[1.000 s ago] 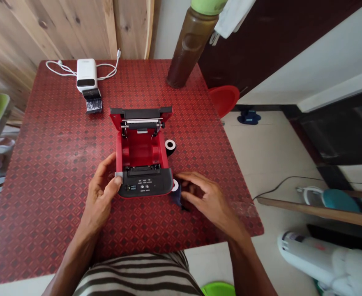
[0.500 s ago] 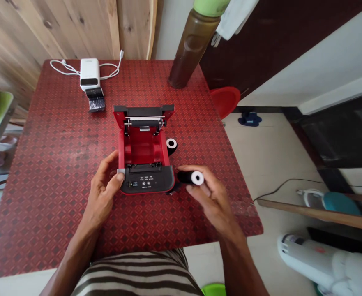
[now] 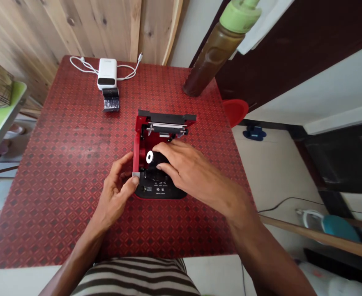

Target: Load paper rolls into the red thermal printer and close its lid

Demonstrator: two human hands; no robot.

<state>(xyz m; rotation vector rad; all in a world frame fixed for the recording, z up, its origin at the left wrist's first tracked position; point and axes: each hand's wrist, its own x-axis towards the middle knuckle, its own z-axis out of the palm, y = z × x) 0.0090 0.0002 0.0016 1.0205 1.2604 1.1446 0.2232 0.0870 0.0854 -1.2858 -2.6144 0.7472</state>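
Note:
A red and black printer sits in the middle of the red patterned table with its lid tipped open toward the back. My right hand reaches over the open bay and is closed on a black roll with a white core, held inside the red compartment. My left hand grips the printer's front left corner, thumb on a small grey tab. The black control panel faces me, partly covered by my right hand.
At the table's back left lies a small white device with a white cable and a black piece before it. A tall brown bottle with a green cap stands at the back right. A red stool is beside the table.
My right hand picked the black roll up from the table right of the printer and carried it left into the open bay. The view shifted, and my left hand stayed at the printer's corner.

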